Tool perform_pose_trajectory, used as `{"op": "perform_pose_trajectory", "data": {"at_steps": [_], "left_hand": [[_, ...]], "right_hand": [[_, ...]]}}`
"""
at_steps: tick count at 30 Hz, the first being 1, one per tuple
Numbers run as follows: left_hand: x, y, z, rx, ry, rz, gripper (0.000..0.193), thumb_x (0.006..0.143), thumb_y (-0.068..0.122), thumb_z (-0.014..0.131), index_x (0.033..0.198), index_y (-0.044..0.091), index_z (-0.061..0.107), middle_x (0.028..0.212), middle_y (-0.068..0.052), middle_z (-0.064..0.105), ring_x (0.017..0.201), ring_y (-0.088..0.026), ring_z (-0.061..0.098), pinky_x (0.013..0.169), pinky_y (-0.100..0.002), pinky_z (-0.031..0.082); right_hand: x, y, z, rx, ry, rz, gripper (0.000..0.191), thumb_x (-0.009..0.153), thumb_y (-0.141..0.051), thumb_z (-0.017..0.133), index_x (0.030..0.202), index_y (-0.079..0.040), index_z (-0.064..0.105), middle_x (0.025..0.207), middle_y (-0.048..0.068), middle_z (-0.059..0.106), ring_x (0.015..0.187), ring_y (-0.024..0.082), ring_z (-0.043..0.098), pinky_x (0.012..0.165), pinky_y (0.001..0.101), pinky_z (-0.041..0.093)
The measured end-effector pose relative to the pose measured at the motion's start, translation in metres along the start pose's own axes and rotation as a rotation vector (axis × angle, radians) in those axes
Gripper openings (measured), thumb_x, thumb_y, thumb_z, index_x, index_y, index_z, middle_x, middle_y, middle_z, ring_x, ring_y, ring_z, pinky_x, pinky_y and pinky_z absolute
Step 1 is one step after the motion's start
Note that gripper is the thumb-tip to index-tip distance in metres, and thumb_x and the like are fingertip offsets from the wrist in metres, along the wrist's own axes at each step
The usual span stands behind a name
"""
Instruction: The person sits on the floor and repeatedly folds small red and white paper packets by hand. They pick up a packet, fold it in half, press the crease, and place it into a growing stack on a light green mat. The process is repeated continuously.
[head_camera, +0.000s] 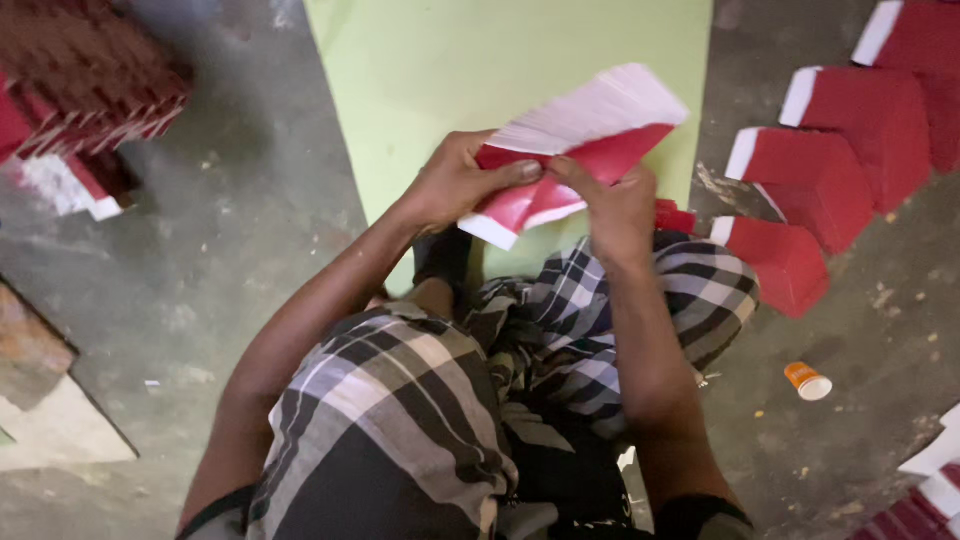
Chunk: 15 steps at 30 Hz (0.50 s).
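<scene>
While fanned, glossy red-white card stack (575, 150), both hands (455, 185) gripping

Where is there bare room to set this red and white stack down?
Bare: the green sheet beyond both hands, and the grey floor between it and the left red piles. Crowded: the right, where red stacks sit in a row, with a small cup nearer.

- just one view here, a head cam worn by the person, looking pretty much straight down
- it sits close: the lap in a checked cloth (400, 400) fills the bottom, both forearms run up to mid-frame
- around that you get grey floor (230, 230) and a green sheet (420, 70) up top
</scene>
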<state>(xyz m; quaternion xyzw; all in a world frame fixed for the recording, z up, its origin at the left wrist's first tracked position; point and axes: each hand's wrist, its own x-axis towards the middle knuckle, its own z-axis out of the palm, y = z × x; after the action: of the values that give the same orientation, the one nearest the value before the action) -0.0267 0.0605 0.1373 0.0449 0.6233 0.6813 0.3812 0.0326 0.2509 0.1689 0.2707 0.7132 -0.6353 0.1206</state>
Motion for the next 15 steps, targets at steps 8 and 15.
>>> {"op": "perform_pose_trajectory", "data": {"at_steps": [8,15], "left_hand": [[0.048,-0.006,-0.025,0.417,0.135,0.136,0.042,0.097,0.024,0.074,0.133,0.005,0.066,0.102,-0.010,0.080,0.083,-0.016,0.076,0.073,-0.033,0.063],[0.053,-0.059,-0.060,0.958,0.044,-0.066,0.035,0.095,0.031,0.073,0.129,0.020,0.072,0.090,-0.014,0.076,0.078,-0.033,0.073,0.075,-0.047,0.055]], "right_hand": [[0.033,0.050,-0.013,0.090,0.043,-0.066,0.020,0.101,-0.013,0.070,0.115,0.001,0.071,0.094,0.012,0.078,0.083,0.020,0.074,0.075,0.0323,0.058],[0.062,0.131,-0.037,-0.011,-0.246,0.193,0.028,0.099,-0.003,0.055,0.125,-0.001,0.066,0.106,0.008,0.072,0.096,0.016,0.071,0.081,0.0299,0.061]]}}
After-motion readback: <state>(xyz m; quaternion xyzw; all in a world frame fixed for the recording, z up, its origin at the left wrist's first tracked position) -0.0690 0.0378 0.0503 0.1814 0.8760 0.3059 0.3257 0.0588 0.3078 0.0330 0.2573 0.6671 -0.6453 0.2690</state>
